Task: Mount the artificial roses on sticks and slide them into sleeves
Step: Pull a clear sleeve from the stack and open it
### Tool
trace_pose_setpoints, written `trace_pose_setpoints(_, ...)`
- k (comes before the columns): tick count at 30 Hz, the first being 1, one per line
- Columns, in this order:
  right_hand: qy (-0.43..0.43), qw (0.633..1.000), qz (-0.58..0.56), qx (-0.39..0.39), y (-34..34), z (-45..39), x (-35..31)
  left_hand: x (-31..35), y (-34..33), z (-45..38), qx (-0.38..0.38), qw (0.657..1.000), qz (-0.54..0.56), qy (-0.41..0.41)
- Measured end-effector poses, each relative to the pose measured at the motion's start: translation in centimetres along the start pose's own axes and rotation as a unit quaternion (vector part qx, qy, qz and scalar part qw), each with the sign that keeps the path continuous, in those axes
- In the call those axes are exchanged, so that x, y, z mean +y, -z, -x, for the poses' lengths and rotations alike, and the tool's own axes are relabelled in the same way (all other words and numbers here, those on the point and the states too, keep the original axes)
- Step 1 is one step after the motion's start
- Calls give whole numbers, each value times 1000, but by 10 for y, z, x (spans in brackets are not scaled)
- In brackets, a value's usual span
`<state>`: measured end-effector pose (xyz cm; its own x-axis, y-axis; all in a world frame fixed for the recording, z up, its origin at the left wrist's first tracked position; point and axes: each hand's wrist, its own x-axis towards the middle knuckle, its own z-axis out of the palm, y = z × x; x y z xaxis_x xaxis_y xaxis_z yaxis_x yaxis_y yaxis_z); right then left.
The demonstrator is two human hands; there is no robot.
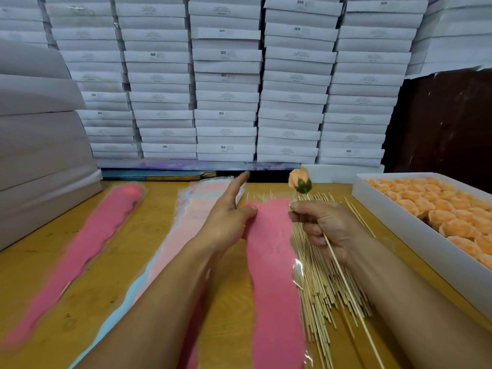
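My right hand (323,227) grips a thin wooden stick (346,283) with an orange artificial rose (299,181) mounted on its top end, held upright above the table. My left hand (226,217) holds a pink plastic sleeve (271,275) near its upper end, thumb on the sleeve, index finger pointing away. The sleeve lies lengthwise between my arms. The rose is outside the sleeve, just right of its top. A pile of loose wooden sticks (322,286) lies under my right hand.
A white tray (415,230) filled with several orange rose heads stands at the right. A stack of pale sleeves (183,230) and another pink sleeve (87,251) lie left on the wooden table (34,275). Stacked white boxes (226,83) wall the back and left.
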<state>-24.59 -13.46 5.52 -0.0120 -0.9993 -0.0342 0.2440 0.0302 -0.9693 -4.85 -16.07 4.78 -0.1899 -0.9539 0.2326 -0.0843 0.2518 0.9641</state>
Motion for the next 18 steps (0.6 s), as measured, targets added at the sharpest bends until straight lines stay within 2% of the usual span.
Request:
trace_pose_setpoints(7,1,999,50,9,-2,4,-1,-3,7,0,-43,996,-74,37)
trace_pose_setpoints(18,-7,995,94,15,-3,4,0,-1,14,2,-34,998,-32,42)
